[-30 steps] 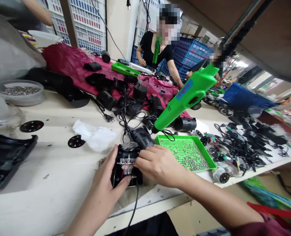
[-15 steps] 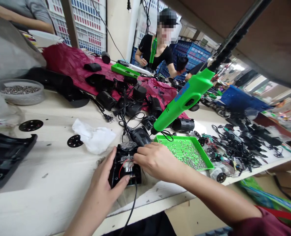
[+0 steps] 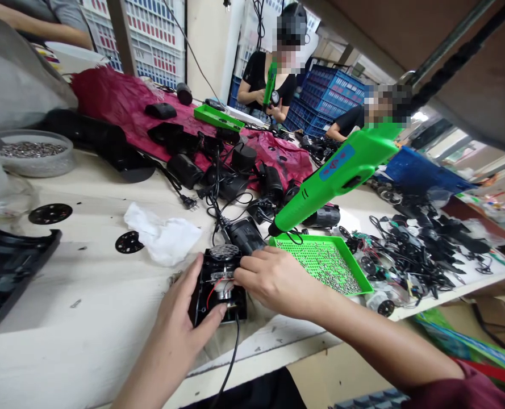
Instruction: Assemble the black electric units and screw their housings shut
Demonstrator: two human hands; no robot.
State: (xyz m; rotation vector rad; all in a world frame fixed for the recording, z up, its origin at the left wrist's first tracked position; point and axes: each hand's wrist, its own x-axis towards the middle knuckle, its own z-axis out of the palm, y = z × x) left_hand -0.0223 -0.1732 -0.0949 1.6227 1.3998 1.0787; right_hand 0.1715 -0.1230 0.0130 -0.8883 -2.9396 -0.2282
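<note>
Case (image 3: 203,287) sits at the lower middle of the frame, open side up, near the table's (image 3: 120,335) edge. Left hand (image 3: 186,318) hugs it, thumb and fingers wide apart, the thumb down by the motor (image 3: 224,291). Right hand (image 3: 275,281) has its fingers curled in at the case's right edge; I cannot tell if they pinch anything, because the tips are hidden.

If the right hand pushes hard and the left thumb slips, the case could twist and the motor could pop out. A red wire (image 3: 210,295) loops up beside the motor, so a finger could snag it. A black cord (image 3: 234,352) runs to the bottom of the frame, and a tug there could drag the case. Right of center, a green tray (image 3: 365,279) holds many screws (image 3: 337,268); a bump from the right arm could spill them. Over its upper left corner hangs a driver (image 3: 333,179), which a quick hand could knock.
</note>
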